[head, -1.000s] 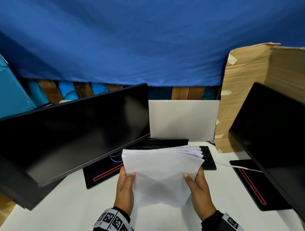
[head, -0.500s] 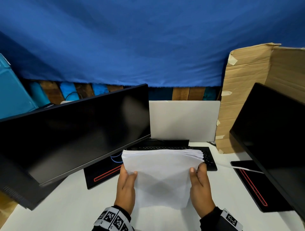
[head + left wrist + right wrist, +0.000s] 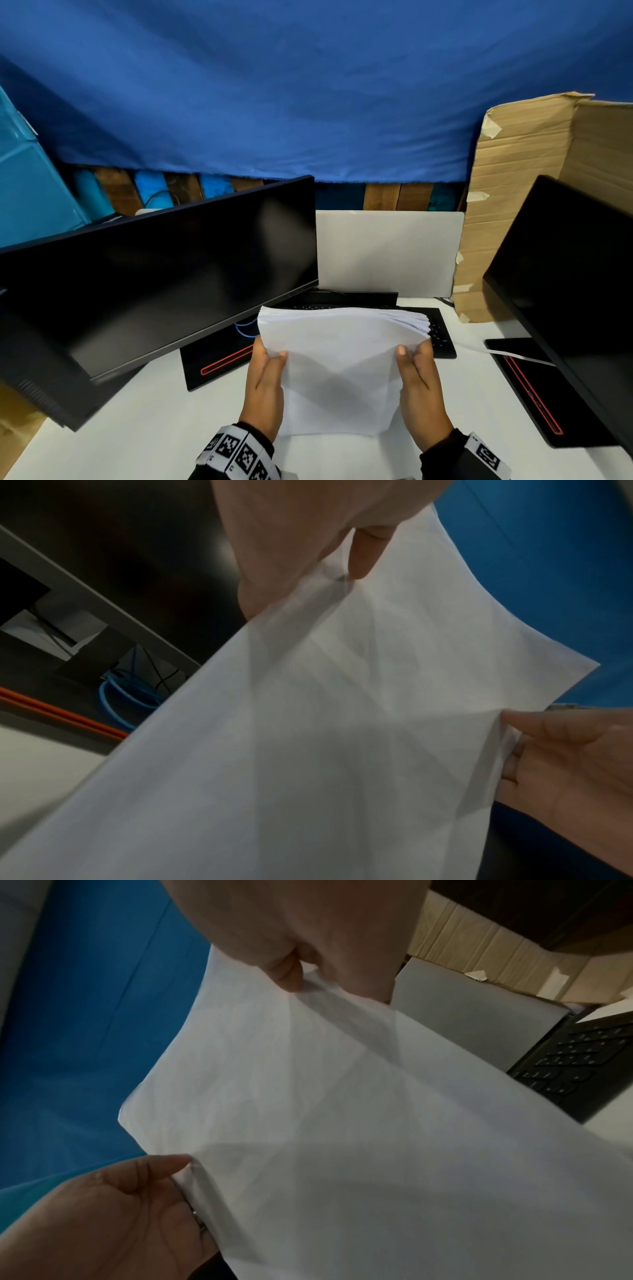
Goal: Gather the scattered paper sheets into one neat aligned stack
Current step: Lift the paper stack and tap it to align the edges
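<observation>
The white surface (image 3: 102, 428) is lying under everything. The paper stack (image 3: 337, 370) is standing on its bottom edge between both grips, top edges fanning rightwards. The left hand (image 3: 265, 387) and right hand (image 3: 419, 394) are pinching its sides, equally near.

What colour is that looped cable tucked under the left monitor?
Light blue: the looped cable shows best in the left wrist view, under the left monitor.

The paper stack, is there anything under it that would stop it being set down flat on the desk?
Nothing visible does. The paper stack is held upright by the left hand and right hand, its lower edge over bare white desk. The keyboard lies behind it, farther from the person.
</observation>
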